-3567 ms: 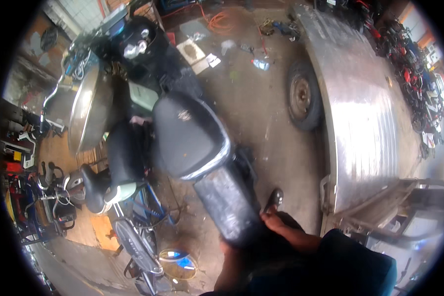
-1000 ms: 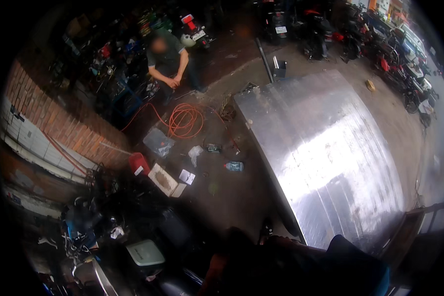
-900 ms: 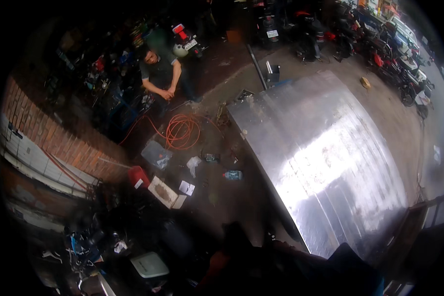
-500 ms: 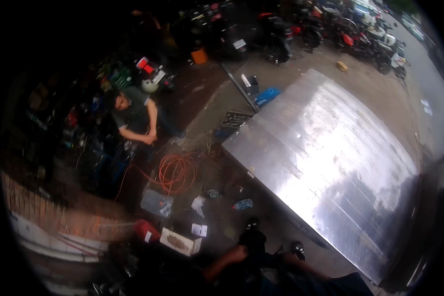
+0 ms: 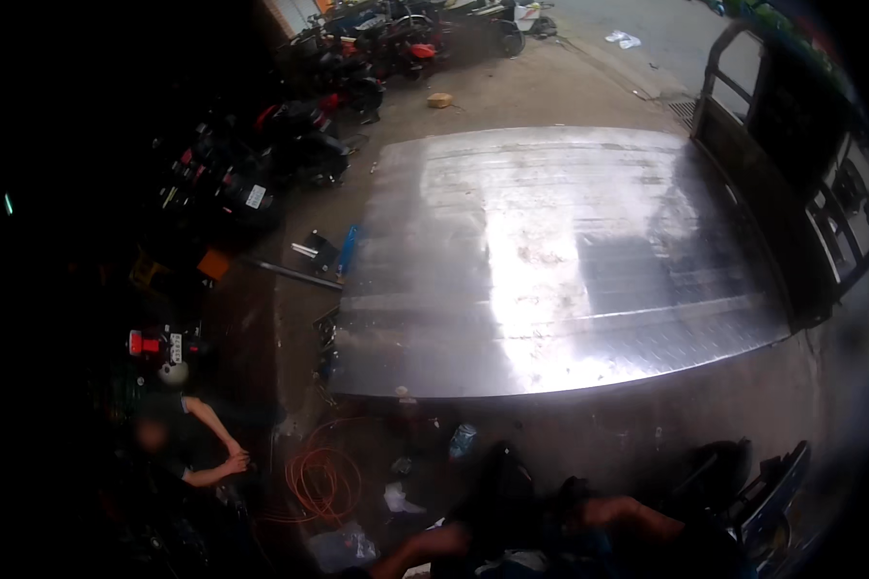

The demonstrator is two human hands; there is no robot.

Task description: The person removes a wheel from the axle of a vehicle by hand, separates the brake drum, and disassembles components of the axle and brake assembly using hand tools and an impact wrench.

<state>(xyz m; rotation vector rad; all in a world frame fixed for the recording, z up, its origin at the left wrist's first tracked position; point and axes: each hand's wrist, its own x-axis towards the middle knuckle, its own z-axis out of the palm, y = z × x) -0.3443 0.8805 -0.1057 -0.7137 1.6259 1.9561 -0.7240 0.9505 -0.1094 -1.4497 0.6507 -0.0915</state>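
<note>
Along the bottom edge my two forearms reach into a dark, blurred mass. My left hand (image 5: 463, 533) lies beside a black rounded part (image 5: 504, 481). Close to dark machine parts (image 5: 734, 482) at the lower right is my right hand (image 5: 589, 508). Both hands are in shadow, and their fingers and grip are hidden. Ahead lies a large shiny ribbed metal flatbed (image 5: 560, 261), tilted toward the ground.
A crouching person (image 5: 179, 444) works at the lower left beside a coil of orange cable (image 5: 321, 480). Parked motorbikes (image 5: 290, 145) line the upper left. A dark truck cab frame (image 5: 801, 145) stands at the right. Litter and a bottle (image 5: 462, 440) lie below the flatbed's edge.
The view has swung around: the flatbed now fills the middle, and the crouching person and orange cable have slid from the upper left to the lower left. The truck cab came into view.
</note>
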